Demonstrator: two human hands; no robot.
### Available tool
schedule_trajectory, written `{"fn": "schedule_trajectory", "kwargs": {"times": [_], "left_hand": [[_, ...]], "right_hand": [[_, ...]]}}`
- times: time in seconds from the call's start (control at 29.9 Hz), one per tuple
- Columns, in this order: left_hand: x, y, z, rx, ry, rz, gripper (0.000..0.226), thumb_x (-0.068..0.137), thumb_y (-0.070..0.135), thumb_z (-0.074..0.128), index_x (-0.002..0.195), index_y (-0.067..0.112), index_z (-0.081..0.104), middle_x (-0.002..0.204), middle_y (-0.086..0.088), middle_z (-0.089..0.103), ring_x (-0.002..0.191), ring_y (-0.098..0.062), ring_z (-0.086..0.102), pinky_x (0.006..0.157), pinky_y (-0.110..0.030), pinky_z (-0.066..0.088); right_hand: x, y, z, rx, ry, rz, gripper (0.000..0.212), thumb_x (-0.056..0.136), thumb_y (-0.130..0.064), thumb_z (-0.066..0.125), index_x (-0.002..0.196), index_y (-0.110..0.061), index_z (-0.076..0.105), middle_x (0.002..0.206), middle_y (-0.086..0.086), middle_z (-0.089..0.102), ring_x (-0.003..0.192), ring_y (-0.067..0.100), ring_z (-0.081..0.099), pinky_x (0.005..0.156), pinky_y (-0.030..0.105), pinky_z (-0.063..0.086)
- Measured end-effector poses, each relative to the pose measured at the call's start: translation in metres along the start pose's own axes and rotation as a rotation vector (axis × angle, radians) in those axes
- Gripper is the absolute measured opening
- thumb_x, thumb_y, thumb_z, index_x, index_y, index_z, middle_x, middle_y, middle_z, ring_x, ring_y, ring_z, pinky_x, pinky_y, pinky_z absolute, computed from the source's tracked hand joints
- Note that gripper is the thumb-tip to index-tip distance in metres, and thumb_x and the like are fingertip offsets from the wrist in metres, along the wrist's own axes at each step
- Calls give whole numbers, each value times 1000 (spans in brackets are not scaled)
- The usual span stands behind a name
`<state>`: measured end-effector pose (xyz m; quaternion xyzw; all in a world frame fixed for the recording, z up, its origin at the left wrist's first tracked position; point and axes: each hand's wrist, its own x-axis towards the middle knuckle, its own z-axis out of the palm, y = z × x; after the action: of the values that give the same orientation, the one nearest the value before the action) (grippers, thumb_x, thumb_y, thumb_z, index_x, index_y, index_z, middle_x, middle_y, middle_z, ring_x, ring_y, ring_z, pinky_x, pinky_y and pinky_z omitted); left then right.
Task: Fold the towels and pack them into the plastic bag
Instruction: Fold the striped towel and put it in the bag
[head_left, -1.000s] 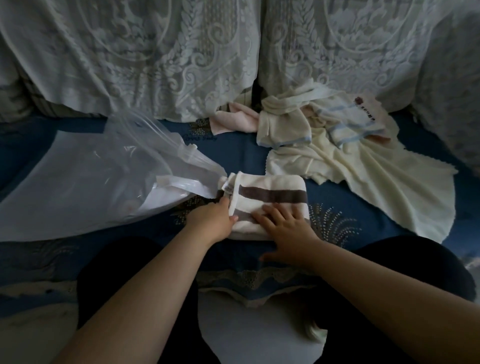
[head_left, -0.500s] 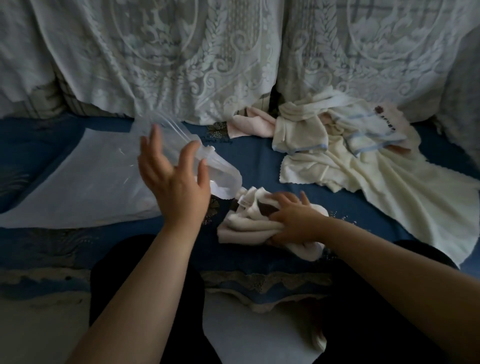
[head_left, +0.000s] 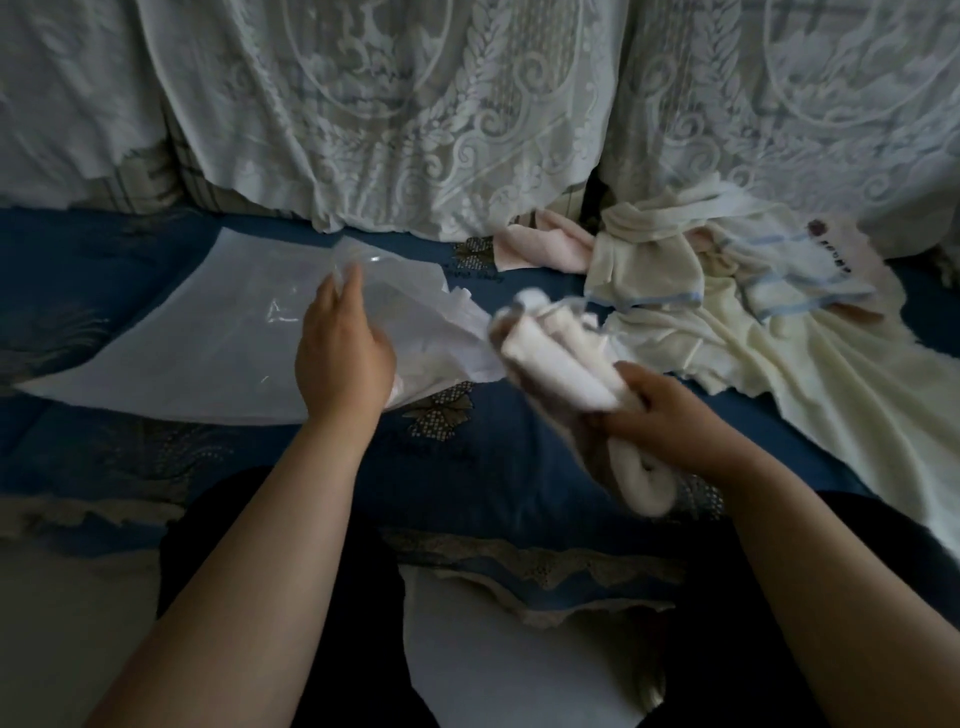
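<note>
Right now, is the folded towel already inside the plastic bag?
No: the right hand holds the folded towel outside the plastic bag, near its mouth.

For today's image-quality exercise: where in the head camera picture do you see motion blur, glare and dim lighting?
Head view: the folded towel in the right hand is smeared by motion blur; the plastic bag under the left hand shows small bright glints; the scene is dim overall, the lower foreground darkest; the lace curtain bows slightly from the wide lens.
</note>
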<state>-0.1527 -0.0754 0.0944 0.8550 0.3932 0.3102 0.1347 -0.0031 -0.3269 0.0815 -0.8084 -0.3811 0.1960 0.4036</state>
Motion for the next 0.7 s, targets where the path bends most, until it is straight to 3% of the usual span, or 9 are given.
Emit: {"fn": "schedule_trajectory", "kwargs": {"times": [0.1,0.17,0.23,0.3,0.37,0.47,0.57,0.63,0.7], "left_hand": [[-4,-10,0,-119,-58,97,65,87,-4,42,146,21,33,146,-9,41,130,-29,42,97,-41,40],[-5,-12,0,-248,-176,84,72,85,-4,41,145,32,28,144,2,45,120,-25,51,93,-38,44],[-5,-13,-1,-327,-269,110,78,85,-3,43,145,41,20,144,8,44,112,-23,56,88,-34,45],[-7,-16,-4,-344,-308,185,80,87,-1,47,148,40,15,151,6,36,119,-22,52,90,-33,44],[-9,-17,-5,-312,-344,221,76,90,3,46,149,37,12,155,3,24,125,-21,47,88,-35,44],[-14,-16,-5,-202,-357,323,71,92,7,45,149,35,14,158,6,14,98,-19,60,66,-31,46],[-15,-15,-4,-120,-422,411,80,84,-2,47,148,37,17,159,10,6,70,-18,59,48,-30,42],[-14,-15,-5,-81,-463,433,79,84,0,46,148,37,17,159,10,6,73,-19,58,50,-31,40],[-15,-16,-4,-38,-488,445,77,85,1,44,147,38,17,159,11,6,81,-24,60,57,-33,43]], "right_hand": [[4,-17,11,203,120,-84,25,80,-16,72,98,-26,59,92,-3,61,74,-11,54,68,5,42],[9,-25,22,60,140,-158,30,74,-29,65,102,-23,60,99,0,58,82,-7,54,75,11,42],[18,-24,36,-253,103,-268,52,69,-40,55,118,-20,60,111,5,56,97,10,54,83,25,43],[25,-21,52,-430,-59,-237,63,72,-42,53,132,-24,51,125,7,54,111,24,53,93,33,43],[29,-19,66,-497,-288,-110,57,80,-34,57,136,-26,47,129,6,53,118,26,51,99,34,41],[32,-21,80,-575,-475,3,49,84,-30,55,132,-30,49,125,3,54,115,25,53,97,35,42],[35,-26,79,-309,-314,54,50,85,-25,56,134,-32,49,125,4,59,115,23,55,99,34,42],[41,-25,75,-117,-116,112,45,86,-23,57,130,-29,53,117,6,65,110,23,59,95,36,45],[45,-19,75,-235,70,205,40,86,-27,53,126,-28,54,115,11,63,107,30,58,89,40,47]]}}
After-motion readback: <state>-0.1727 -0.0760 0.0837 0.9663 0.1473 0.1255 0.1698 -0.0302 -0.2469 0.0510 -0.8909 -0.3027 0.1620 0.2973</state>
